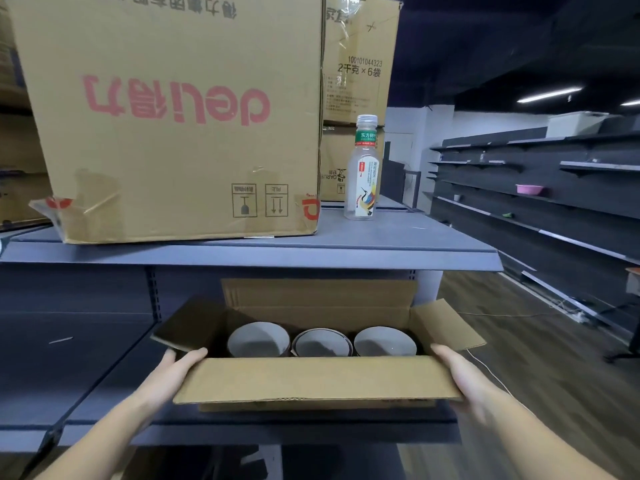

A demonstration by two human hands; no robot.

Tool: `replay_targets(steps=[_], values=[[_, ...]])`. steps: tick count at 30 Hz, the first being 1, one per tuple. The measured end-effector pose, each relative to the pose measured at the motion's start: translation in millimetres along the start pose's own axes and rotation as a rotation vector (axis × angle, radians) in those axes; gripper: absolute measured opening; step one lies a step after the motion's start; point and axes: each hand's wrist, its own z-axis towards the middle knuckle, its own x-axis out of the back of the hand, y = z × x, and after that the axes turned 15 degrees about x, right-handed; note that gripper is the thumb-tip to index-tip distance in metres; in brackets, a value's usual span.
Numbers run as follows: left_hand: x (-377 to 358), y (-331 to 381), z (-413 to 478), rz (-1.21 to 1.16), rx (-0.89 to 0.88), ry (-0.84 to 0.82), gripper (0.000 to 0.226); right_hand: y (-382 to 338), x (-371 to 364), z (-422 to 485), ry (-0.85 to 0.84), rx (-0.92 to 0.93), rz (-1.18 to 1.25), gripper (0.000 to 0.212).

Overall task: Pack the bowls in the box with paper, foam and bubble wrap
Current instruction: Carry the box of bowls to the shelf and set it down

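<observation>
An open cardboard box [311, 379] sits on a lower grey shelf with its flaps spread. Inside stand three white bowls in a row: a left bowl [258, 341], a middle bowl [322, 344] with a dark rim, and a right bowl [384, 342]. My left hand [176, 367] grips the box's left side under the left flap. My right hand [460, 372] grips the right side by the near flap's corner. No paper, foam or bubble wrap shows in view.
On the upper grey shelf [346, 254] stands a large upside-down cardboard carton [173, 116] with red print, more cartons [356, 64] behind it, and a clear drink bottle [362, 168]. Dark wall shelving [554, 188] with a pink basin [528, 189] runs along the right; wooden floor lies between.
</observation>
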Motion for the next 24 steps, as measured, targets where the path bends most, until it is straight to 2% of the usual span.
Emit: replay_targets(steps=[10,13,16,19,22,24], values=[[-21.1,-6.0,4.1,-0.16,-0.04,-0.109,0.045,22.7,-19.3,8.2,0.156,0.088,0.071,0.039],[-18.9,-6.8,-1.4,-0.131,-0.03,-0.144,0.045,22.8,-24.7,9.7,0.167,0.097,0.085,0.044],[-10.5,-6.8,1.3,-0.054,0.009,-0.119,0.055,23.0,-25.9,11.2,0.189,0.149,-0.015,0.047],[-13.2,-9.0,2.3,-0.088,-0.088,0.095,0.082,26.6,-30.6,9.3,0.338,0.288,-0.126,0.053],[-19.7,-11.6,-2.2,-0.164,-0.218,0.365,0.113,31.9,-39.1,7.5,0.589,0.44,-0.243,0.084],[-21.0,-13.2,-3.0,-0.062,-0.303,0.504,0.117,29.0,-42.8,5.8,0.687,0.49,-0.301,0.094]])
